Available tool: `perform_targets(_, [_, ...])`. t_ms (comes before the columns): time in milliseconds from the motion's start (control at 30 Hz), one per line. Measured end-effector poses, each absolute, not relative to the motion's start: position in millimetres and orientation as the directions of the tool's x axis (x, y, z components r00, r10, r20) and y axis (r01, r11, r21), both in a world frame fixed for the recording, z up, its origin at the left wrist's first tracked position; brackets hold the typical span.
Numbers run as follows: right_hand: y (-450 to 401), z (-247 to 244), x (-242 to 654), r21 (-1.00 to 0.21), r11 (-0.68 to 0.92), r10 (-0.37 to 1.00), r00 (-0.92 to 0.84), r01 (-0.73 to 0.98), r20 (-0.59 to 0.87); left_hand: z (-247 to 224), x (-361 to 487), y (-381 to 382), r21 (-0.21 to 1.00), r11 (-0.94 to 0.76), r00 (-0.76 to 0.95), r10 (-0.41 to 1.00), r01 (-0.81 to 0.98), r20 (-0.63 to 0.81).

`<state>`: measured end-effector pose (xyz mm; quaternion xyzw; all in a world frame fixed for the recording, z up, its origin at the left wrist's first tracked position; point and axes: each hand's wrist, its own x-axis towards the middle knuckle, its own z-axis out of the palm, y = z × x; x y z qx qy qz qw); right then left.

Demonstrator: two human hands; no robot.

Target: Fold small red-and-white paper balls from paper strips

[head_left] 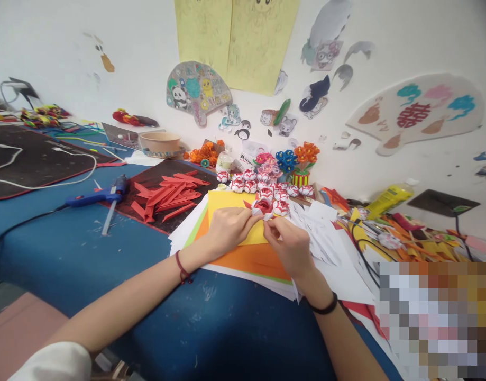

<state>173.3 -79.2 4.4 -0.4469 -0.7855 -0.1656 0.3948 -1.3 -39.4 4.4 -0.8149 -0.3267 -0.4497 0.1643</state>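
A red and white folded paper flower is held up over the stack of coloured paper. My left hand is closed on its left side, thumb and fingers pressed at its edge. On the other side my right hand pinches the flower's lower right edge; the fingertips partly hide the spot. Just behind stand several finished red and white paper flowers in a cluster. Beneath both hands lie a yellow sheet and an orange sheet.
Red folded paper strips lie on a dark mat to the left, beside a blue glue gun. White paper strips lie at the right. Farther right are a yellow bottle and a black cable.
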Motion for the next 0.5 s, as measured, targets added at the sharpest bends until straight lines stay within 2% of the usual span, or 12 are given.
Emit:
perform_targets(133, [-77.5,1.4,176.4,-0.100,0.572,0.570,-0.307,0.814,0.762,6.2,-2.1,-39.5,0.105,-0.735,0.345,0.433,0.670,0.833])
perform_targets(267, [-76.9,0.1,177.5,-0.041,0.547,0.545,-0.319,0.836,0.775,7.8,-4.6,-36.6,0.193,-0.743,0.347,0.505,0.641,0.791])
perform_targets(333, [-76.9,0.4,177.2,0.003,0.544,0.527,-0.344,0.839,0.777,7.1,-5.9,-34.2,0.171,-0.759,0.403,0.506,0.628,0.762])
perform_targets(500, [-77.2,2.0,176.6,0.096,0.501,0.502,-0.379,0.860,0.778,5.1,-4.8,-34.1,0.023,-0.741,0.501,0.477,0.671,0.722])
